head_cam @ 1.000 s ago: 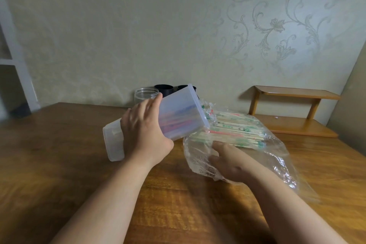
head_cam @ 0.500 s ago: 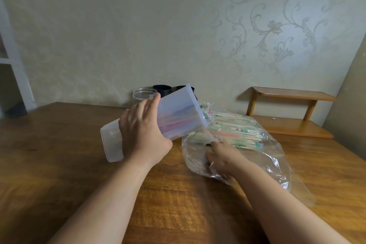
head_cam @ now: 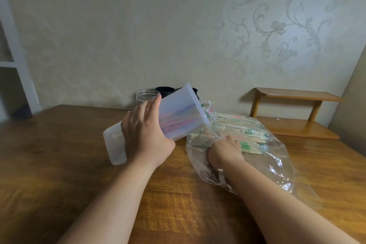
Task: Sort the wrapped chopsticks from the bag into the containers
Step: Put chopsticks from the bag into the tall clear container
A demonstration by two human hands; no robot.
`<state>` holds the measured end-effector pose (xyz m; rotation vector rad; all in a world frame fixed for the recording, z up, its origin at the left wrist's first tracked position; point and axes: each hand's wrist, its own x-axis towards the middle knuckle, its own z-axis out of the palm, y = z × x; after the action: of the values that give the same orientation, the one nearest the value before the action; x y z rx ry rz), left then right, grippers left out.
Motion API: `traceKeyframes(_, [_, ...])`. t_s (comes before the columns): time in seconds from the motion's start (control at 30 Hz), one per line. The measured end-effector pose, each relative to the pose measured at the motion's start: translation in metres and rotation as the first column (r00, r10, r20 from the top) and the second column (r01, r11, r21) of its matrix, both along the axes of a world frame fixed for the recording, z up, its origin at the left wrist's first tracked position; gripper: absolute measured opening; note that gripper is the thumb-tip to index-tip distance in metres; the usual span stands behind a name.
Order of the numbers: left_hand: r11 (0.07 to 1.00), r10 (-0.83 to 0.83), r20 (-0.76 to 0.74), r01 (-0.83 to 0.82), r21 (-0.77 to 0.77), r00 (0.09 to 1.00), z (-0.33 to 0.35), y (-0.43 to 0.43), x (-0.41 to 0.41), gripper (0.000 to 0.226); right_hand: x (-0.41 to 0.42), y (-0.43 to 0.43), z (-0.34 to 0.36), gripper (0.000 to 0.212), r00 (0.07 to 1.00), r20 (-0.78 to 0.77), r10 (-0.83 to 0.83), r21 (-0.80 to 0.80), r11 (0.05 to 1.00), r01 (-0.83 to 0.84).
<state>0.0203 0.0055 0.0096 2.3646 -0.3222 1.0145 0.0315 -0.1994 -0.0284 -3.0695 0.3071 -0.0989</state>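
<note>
Tabletop [head_cam: 59, 154]: left hand [head_cam: 144, 130] snug around container [head_cam: 182, 113]

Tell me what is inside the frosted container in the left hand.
Through the frosted container gripped by the left hand, pink and blue wrapped chopsticks show only as blurred streaks. The cloudy wall and hand hide their number.

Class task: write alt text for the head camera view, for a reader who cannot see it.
A left hand holds a tilted translucent container, open end toward a clear bag of wrapped chopsticks on a wooden table. The right hand reaches into the bag.
</note>
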Motion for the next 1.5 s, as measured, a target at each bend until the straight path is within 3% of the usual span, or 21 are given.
traceKeyframes(0.17, [1.0, -0.011, -0.006, 0.011, 0.008, 1.0, 0.0, 0.0, 0.0, 0.108, -0.002, 0.001, -0.009, 0.048, 0.997, 0.075, -0.008, -0.009, 1.0, 0.008])
traceKeyframes(0.5, [0.999, -0.016, -0.006, 0.017, 0.029, 1.0, -0.001, -0.001, -0.001, 0.109, -0.002, 0.0, -0.008, 0.055, 0.999, 0.022, -0.046, 0.053, 0.998, 0.045])
traceKeyframes(0.8, [0.999, -0.016, -0.003, 0.016, 0.045, 1.0, -0.001, -0.002, -0.001, 0.109, -0.012, 0.004, 0.001, 0.025, 0.999, 0.049, -0.018, 0.104, 0.995, 0.013])
traceKeyframes(1.0, [0.999, -0.017, 0.001, 0.017, 0.049, 1.0, -0.001, -0.002, -0.001, 0.108, -0.013, 0.005, 0.001, 0.045, 0.997, -0.063, -0.049, 0.098, 0.994, 0.055])
traceKeyframes(1.1, [0.998, -0.015, 0.002, 0.015, 0.055, 1.0, -0.001, -0.002, -0.001, 0.108, -0.017, 0.005, 0.001, 0.045, 0.996, -0.066, -0.067, 0.063, 0.995, 0.071])
traceKeyframes(1.27, [0.998, -0.004, -0.003, 0.004, 0.065, 1.0, -0.001, -0.003, -0.002, 0.11, -0.029, 0.001, -0.003, 0.038, 0.997, 0.078, -0.02, 0.147, 0.989, 0.008])
traceKeyframes(1.5, [0.997, -0.005, -0.013, 0.006, 0.075, 1.0, -0.001, -0.003, -0.002, 0.109, -0.03, -0.006, 0.002, 0.024, 1.0, -0.026, 0.011, 0.088, 0.996, -0.009])
